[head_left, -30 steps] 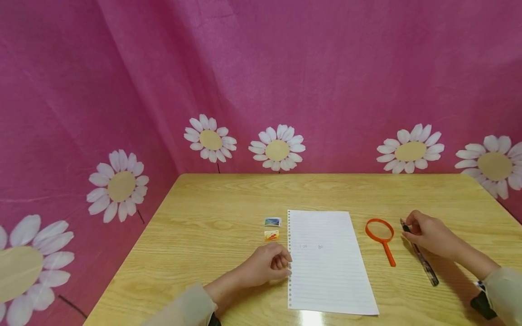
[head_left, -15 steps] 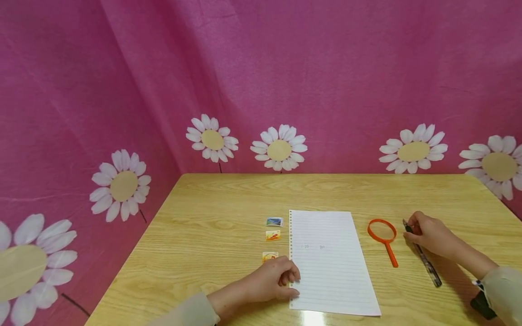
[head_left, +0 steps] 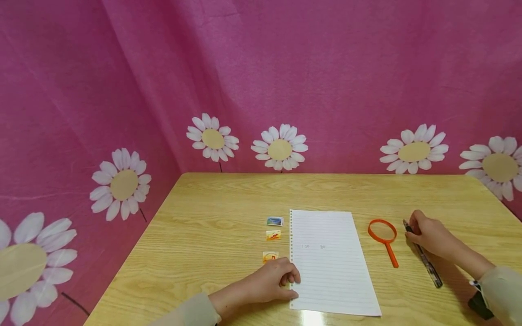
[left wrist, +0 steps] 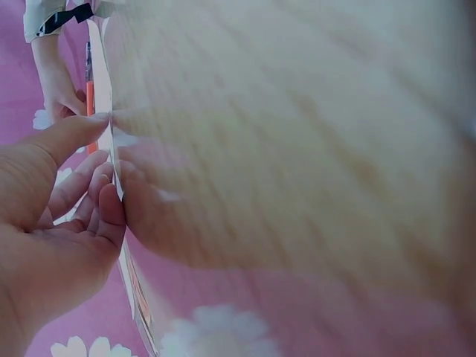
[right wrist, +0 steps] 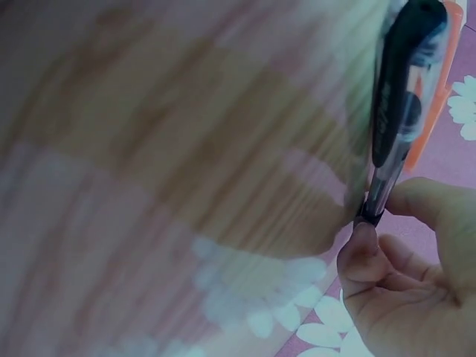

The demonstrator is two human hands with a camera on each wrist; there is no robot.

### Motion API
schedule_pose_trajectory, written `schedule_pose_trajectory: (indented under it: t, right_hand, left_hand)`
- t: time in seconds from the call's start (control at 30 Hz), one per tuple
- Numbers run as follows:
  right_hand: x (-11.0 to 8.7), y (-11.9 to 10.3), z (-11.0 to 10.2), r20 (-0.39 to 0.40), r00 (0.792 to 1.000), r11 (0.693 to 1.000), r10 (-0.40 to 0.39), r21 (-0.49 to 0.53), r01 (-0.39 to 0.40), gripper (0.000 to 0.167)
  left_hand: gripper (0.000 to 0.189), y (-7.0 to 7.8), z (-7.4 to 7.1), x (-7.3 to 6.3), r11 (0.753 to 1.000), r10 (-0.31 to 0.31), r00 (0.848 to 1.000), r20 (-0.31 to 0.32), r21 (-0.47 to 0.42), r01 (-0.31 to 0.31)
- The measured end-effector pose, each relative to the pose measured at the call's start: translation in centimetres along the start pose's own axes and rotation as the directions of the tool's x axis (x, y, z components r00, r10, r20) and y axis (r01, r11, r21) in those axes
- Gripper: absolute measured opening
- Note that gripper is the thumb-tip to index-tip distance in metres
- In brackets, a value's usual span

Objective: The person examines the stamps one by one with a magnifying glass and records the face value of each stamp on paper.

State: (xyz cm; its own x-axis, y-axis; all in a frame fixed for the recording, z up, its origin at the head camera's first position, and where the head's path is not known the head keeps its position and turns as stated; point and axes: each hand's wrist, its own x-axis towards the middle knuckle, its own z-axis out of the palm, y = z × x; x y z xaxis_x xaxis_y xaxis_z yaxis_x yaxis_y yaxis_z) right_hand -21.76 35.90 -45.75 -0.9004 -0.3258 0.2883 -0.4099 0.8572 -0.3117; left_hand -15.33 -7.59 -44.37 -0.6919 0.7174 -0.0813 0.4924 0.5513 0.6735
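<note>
On the left edge of the lined paper, my left hand rests with loosely bent fingers and holds nothing. A yellow stamp lies just beyond it, partly covered by the hand. My right hand pinches a pen near its tip end, between thumb and fingers. The right wrist view shows the clear barrel and black clip of the pen pointing away from the fingertips. Left of that hand, an orange magnifying glass lies flat, its handle towards the near side.
Left of the paper lie a second yellow stamp and a blue-green stamp. Faint handwritten numbers stand on the paper. The wooden table ends at a pink flowered cloth behind and at left.
My left hand has shifted slightly right and towards the near side, uncovering part of the nearest stamp. The right hand keeps the pen in almost the same place.
</note>
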Motion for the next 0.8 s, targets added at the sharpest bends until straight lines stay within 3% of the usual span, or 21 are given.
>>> schedule_pose_trajectory:
  t: [0.13,0.27,0.53,0.8]
  right_hand:
    - [0.0,0.2,0.0,-0.071,0.991,0.994,-0.111,0.003,0.111,0.036]
    - [0.2,0.5,-0.4,-0.086,0.978,0.982,-0.187,0.001,0.188,0.032]
    - [-0.3,0.6,-1.0,-0.066,0.975,0.975,-0.214,-0.080,0.208,0.035]
    - [-1.0,0.8,-1.5,-0.071,0.972,0.972,-0.224,-0.090,0.217,0.036]
  left_hand:
    - [0.019,0.1,0.0,0.0,1.000,-0.011,1.000,0.003,0.016,0.011]
    - [0.018,0.1,0.0,-0.1,0.999,-0.011,1.000,0.003,0.034,0.011]
    - [0.018,0.4,0.2,-0.1,0.997,-0.007,1.000,-0.024,0.080,0.009]
    - [0.018,0.5,0.2,-0.1,0.996,-0.006,1.000,-0.017,0.087,0.008]
